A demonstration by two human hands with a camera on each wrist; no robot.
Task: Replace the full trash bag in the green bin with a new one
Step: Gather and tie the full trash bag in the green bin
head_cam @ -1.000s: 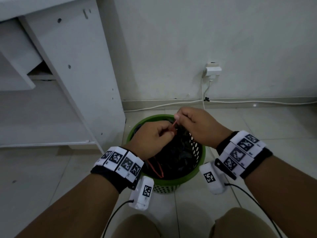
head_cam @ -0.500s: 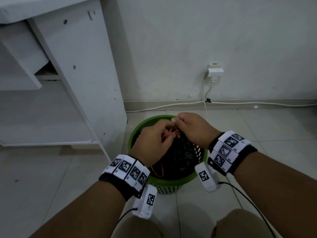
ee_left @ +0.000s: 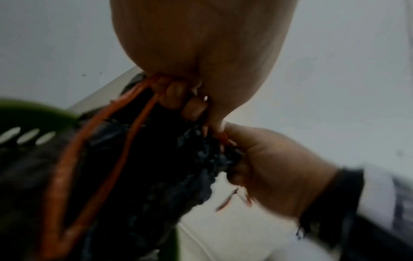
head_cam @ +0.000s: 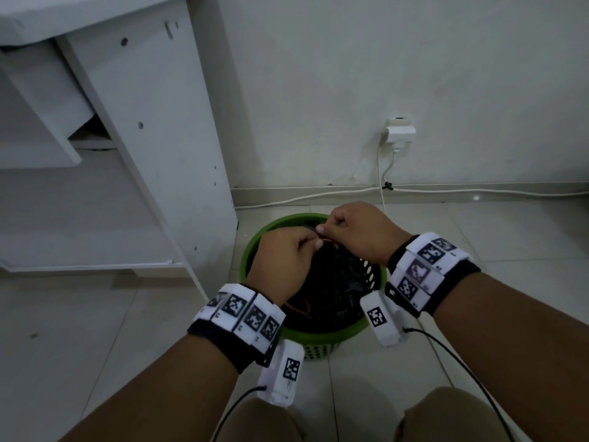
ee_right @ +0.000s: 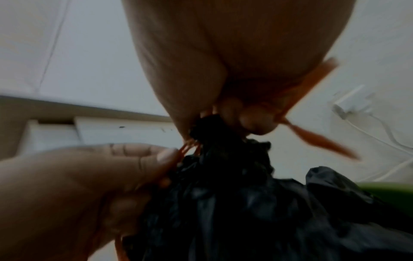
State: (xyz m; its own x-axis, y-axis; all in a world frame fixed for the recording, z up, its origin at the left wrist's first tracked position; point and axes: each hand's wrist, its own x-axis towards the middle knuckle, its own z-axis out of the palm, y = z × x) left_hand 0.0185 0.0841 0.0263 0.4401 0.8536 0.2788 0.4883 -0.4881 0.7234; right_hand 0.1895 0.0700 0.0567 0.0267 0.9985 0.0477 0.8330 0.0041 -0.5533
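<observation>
A round green bin [head_cam: 345, 331] with a perforated wall stands on the tiled floor and holds a full black trash bag [head_cam: 334, 282] with an orange drawstring [head_cam: 299, 309]. Both hands meet above the bag's gathered neck. My left hand [head_cam: 288, 260] pinches the orange drawstring [ee_left: 125, 146], whose loop hangs down beside the bag [ee_left: 170, 173]. My right hand [head_cam: 353, 232] also pinches the drawstring [ee_right: 312, 136] at the bunched neck of the bag [ee_right: 234, 176]. The knot itself is hidden by the fingers.
A white cabinet [head_cam: 153, 138] stands close to the bin's left. Behind the bin a wall socket with a plug [head_cam: 400, 134] feeds white cables [head_cam: 478, 191] running along the skirting. My knees [head_cam: 446, 416] are at the bottom edge.
Both hands have drawn closer together over the bag's neck and shifted slightly towards the wall. The drawstring is pulled shorter between them.
</observation>
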